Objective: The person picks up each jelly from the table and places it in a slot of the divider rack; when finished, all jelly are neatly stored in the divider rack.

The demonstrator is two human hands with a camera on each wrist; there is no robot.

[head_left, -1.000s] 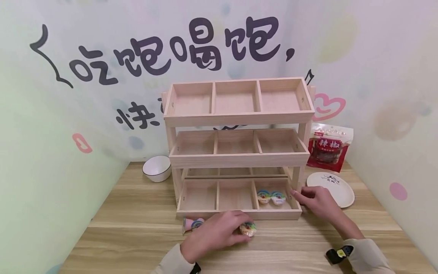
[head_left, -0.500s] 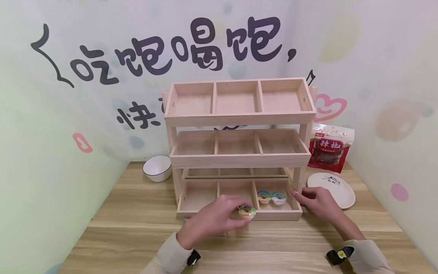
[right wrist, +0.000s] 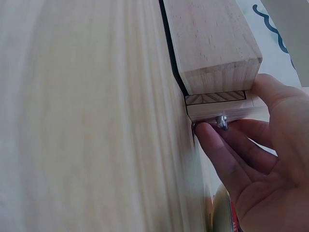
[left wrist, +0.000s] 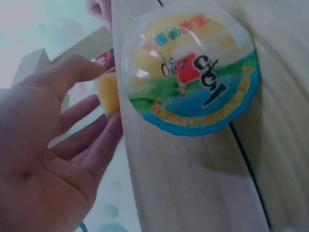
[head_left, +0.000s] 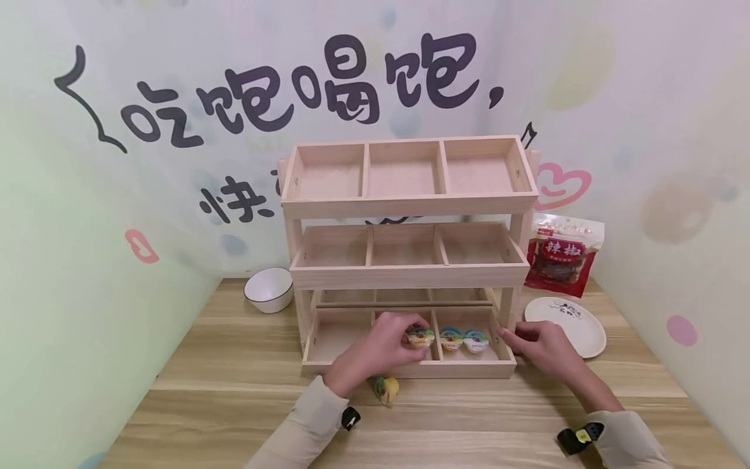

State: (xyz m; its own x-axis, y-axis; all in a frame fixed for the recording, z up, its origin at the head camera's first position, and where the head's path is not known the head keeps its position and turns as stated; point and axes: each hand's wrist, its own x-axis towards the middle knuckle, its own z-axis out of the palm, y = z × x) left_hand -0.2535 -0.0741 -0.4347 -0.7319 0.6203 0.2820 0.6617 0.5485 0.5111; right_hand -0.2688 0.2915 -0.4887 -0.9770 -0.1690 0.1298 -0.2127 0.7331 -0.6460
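My left hand [head_left: 383, 345] pinches a jelly cup [head_left: 420, 337] between thumb and fingers, over the middle compartment of the bottom tier. In the left wrist view, this cup's yellow side [left wrist: 108, 94] shows past the wooden front edge. Two more jelly cups [head_left: 452, 338] with printed lids sit side by side in the bottom right compartment. On the table in front, below my left wrist, lies another jelly cup [head_left: 387, 389]; its lid [left wrist: 193, 72] looms large in the left wrist view. My right hand [head_left: 545, 345] grips the right end of the wooden rack [right wrist: 217, 72], thumb and fingers on opposite faces.
The three-tier rack [head_left: 410, 207] has three compartments per tier. A white bowl [head_left: 268, 290] stands to its left. To the right are a red and white snack bag [head_left: 564, 255] and a white plate [head_left: 592, 326]. The wall rises close behind.
My left hand has lifted the jelly cup from the table and carried it up and forward into the bottom tier's middle compartment. The right hand has stayed on the rack's end.
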